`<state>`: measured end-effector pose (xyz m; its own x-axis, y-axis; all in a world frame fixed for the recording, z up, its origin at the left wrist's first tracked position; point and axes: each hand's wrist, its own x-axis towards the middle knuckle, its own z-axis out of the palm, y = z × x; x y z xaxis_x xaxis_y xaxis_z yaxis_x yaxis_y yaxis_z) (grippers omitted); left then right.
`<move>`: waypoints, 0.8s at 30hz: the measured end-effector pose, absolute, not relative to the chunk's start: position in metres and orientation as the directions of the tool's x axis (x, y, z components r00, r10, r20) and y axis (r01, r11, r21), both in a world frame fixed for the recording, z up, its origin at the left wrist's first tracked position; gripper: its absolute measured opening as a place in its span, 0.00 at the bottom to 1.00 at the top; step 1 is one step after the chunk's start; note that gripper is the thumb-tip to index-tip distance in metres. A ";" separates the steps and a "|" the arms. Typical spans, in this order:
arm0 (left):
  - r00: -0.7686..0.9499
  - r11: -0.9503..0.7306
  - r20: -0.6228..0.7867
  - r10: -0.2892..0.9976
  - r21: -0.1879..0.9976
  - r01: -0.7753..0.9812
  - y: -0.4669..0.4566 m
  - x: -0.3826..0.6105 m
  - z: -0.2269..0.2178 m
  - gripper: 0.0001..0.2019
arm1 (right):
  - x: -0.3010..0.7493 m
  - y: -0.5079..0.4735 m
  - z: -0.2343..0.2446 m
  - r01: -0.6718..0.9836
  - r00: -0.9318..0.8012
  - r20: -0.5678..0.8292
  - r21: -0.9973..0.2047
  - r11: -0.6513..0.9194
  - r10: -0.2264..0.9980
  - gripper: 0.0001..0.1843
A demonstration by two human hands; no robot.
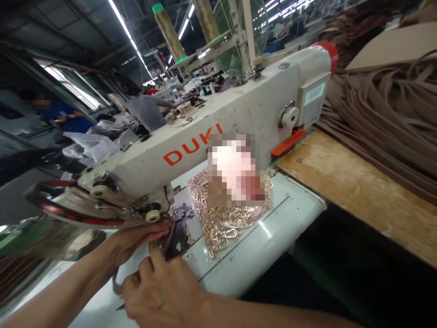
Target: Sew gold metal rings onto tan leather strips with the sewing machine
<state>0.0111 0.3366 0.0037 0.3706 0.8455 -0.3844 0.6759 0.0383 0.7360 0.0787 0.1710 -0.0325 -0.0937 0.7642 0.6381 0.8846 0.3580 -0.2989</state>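
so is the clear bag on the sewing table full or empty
Full or nearly so: metal clips crowd the clear bag out to its edges, though blurring hides part.

Large orange-red capitals stood on the pale side of the sewing machine [235,111], slanting upward to the right: the lettering [191,146] read "DUKI", though its last letter ran down into a pixelated patch, so that ending was perhaps not certain. At the machine's far end, a lit display [316,92] showed characters too blurred to read. A small red-and-white label [256,212] on the bag of metal clasps [221,225] was illegible, as were any numbers along the ruler scale [246,238] on the tabletop.
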 end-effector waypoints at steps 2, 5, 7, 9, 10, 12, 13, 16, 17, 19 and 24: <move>0.318 0.176 -0.484 0.815 0.731 0.659 0.339 0.009 0.000 0.11 | 0.078 0.172 -0.035 0.881 -0.101 0.642 -0.298 0.368 0.760 0.06; 0.268 0.306 -0.548 0.792 0.738 0.601 0.343 0.005 -0.007 0.09 | 0.080 0.169 -0.044 0.868 -0.147 0.597 -0.304 0.392 0.788 0.05; 0.256 0.337 -0.542 0.800 0.760 0.555 0.344 0.003 -0.011 0.08 | 0.083 0.166 -0.049 0.866 -0.169 0.570 -0.304 0.398 0.804 0.05; 0.256 0.348 -0.523 0.813 0.789 0.506 0.342 0.003 -0.013 0.07 | 0.087 0.163 -0.051 0.872 -0.186 0.562 -0.283 0.398 0.806 0.05; 0.257 0.350 -0.512 0.820 0.803 0.482 0.340 0.004 -0.013 0.06 | 0.088 0.162 -0.051 0.875 -0.200 0.559 -0.267 0.404 0.804 0.05; 0.259 0.351 -0.490 0.832 0.828 0.438 0.337 0.005 -0.011 0.05 | 0.091 0.161 -0.048 0.875 -0.236 0.543 -0.241 0.419 0.806 0.04; 0.262 0.350 -0.481 0.837 0.837 0.420 0.336 0.006 -0.009 0.05 | 0.092 0.161 -0.047 0.876 -0.247 0.531 -0.235 0.421 0.811 0.04; 0.275 0.348 -0.467 0.841 0.854 0.387 0.332 0.008 -0.006 0.05 | 0.091 0.162 -0.043 0.890 -0.226 0.492 -0.246 0.384 0.841 0.02; 0.279 0.345 -0.462 0.842 0.858 0.381 0.332 0.008 -0.006 0.04 | 0.090 0.163 -0.043 0.894 -0.210 0.484 -0.256 0.367 0.849 0.01; 0.283 0.335 -0.448 0.848 0.866 0.370 0.331 0.008 -0.006 0.04 | 0.087 0.163 -0.043 0.901 -0.188 0.473 -0.265 0.342 0.861 0.02; 0.274 0.304 -0.404 0.873 0.889 0.344 0.329 0.009 -0.009 0.05 | 0.086 0.162 -0.043 0.909 -0.164 0.446 -0.277 0.310 0.880 0.03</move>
